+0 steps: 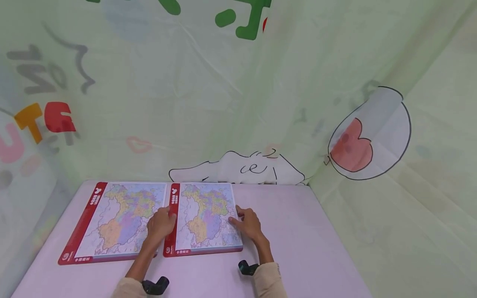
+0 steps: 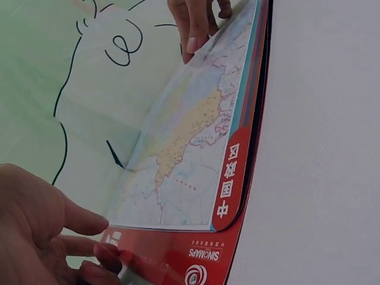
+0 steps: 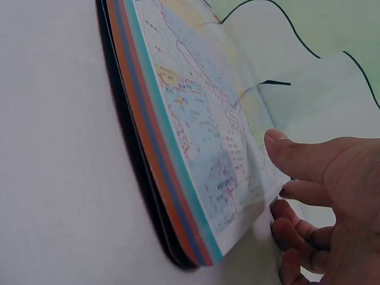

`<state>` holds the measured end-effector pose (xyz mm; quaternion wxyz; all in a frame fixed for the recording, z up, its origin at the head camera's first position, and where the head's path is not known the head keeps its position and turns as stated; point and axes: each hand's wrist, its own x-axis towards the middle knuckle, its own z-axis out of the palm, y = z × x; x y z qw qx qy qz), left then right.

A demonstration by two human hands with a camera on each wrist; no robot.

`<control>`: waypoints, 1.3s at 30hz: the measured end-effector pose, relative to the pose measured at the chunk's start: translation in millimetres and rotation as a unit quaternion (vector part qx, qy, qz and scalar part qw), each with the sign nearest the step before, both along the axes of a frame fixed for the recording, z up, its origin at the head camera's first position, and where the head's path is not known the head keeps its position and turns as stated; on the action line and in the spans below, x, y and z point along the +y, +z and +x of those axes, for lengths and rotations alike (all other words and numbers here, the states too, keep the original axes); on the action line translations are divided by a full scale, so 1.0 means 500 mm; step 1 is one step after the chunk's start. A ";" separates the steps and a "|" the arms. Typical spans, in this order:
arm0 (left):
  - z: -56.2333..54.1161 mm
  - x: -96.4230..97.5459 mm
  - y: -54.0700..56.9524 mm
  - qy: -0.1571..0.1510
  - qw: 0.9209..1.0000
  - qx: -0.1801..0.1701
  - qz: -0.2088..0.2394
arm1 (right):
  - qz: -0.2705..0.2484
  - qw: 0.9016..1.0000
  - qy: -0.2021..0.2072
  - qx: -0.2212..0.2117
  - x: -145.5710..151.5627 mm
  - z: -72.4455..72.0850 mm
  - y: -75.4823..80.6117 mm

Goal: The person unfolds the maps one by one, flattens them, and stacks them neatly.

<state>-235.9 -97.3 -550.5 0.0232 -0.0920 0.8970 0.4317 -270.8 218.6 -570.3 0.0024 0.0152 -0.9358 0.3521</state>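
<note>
A map booklet (image 1: 205, 215) with a red left margin lies on the table between the two hands. Its coloured page edges show in steps along the near side. My left hand (image 1: 161, 223) grips the red margin (image 2: 172, 252), thumb toward the top and fingers curled at the edge. Across from it, my right hand (image 1: 249, 224) holds the right edge, with its thumb (image 3: 278, 145) over the map and the other fingers (image 3: 291, 228) bent at the side. A second, similar map booklet (image 1: 112, 207) lies to the left, partly covered by my left hand and forearm.
The pale pink table (image 1: 298, 248) runs on to the right of the booklets. Behind it hangs a light green curtain (image 1: 167, 103) with printed letters and drawings, which also encloses both sides. Black wrist devices (image 1: 155, 286) sit at both cuffs.
</note>
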 end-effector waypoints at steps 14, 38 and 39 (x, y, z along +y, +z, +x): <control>-0.007 0.010 -0.021 0.053 0.997 0.024 0.050 | -0.047 0.998 -0.012 -0.028 0.017 0.001 -0.002; -0.032 0.000 0.011 0.099 0.985 -0.043 0.135 | -0.092 0.994 -0.059 0.018 0.009 -0.002 -0.040; -0.032 0.000 0.012 0.095 0.984 -0.048 0.142 | -0.098 0.993 -0.061 0.023 0.009 -0.001 -0.037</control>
